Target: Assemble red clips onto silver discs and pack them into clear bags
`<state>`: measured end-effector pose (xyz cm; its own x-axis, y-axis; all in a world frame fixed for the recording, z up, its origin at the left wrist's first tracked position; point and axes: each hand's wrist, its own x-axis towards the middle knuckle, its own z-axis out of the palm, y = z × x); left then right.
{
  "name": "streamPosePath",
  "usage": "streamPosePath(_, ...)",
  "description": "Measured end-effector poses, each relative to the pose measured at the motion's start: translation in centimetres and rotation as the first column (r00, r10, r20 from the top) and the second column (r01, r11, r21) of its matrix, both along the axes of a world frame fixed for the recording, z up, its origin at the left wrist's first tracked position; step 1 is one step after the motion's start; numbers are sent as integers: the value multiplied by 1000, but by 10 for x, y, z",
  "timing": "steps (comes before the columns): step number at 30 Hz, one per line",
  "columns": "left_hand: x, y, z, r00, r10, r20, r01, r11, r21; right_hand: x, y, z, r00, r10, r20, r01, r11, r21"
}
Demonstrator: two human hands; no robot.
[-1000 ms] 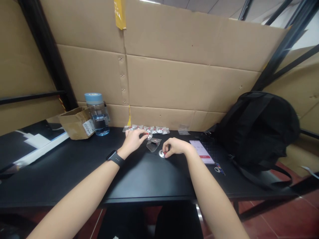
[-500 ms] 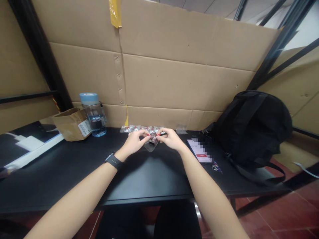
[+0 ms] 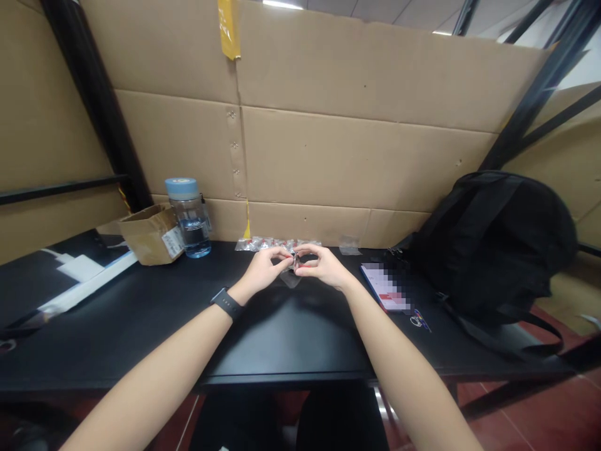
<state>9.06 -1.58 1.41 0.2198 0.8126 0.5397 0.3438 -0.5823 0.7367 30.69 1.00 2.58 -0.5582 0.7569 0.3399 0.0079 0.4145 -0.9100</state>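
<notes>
My left hand (image 3: 265, 270) and my right hand (image 3: 325, 268) meet over the black table, fingers pinched on a small shiny piece (image 3: 295, 259) with dark and red parts. Its exact kind is too small to make out, and the fingertips cover much of it. Just below the fingers shows a small clear plastic bag (image 3: 291, 280); I cannot tell whether it is still held or lies on the table. Behind my hands, along the cardboard, runs a row of clear packets (image 3: 256, 243) with silvery and red contents. A dark watch (image 3: 227, 303) is on my left wrist.
Left stand a water bottle (image 3: 193, 225) with a blue lid, a cardboard box (image 3: 149, 235) and a white power strip (image 3: 89, 287). Right lie a phone (image 3: 382, 282), a key ring (image 3: 417, 321) and a black backpack (image 3: 498, 257). Another clear bag (image 3: 349, 245) lies by the cardboard wall (image 3: 319, 156).
The view has shifted slightly left. My fingers have changed their grip on the small piece, and the right hand's fingers are spread further apart around it. The clear bag sits lower beneath them.
</notes>
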Motion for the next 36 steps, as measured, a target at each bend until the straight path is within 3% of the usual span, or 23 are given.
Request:
streamPosePath(4, 0, -2, 1, 1000, 3, 6, -3, 1000, -22, 1, 1, 0, 999, -5, 41, 5, 1000, 0)
streamPosePath(12, 1, 2, -2, 997, -78, 4, 78, 997, -12, 4, -3, 4, 998, 43, -35, -48, 984, -172)
streamPosePath(20, 1, 3, -8, 1000, 7, -19, -8, 1000, -18, -4, -7, 2, 997, 68, -26, -72, 977, -202)
streamPosePath(30, -9, 7, -7, 998, 54, -45, -52, 998, 31, 1, -3, 4, 993, -5, 117, 1, 1000, 31)
streamPosePath(33, -18, 12, -14, 960, 108, -258, -89, 992, 85, 7, -8, 9, 966, -31, 258, -6, 990, 141)
streamPosePath(36, -23, 18, -28, 883, 127, -452, -86, 990, 110, 7, -14, 12, 865, -42, 500, -98, 963, 250)
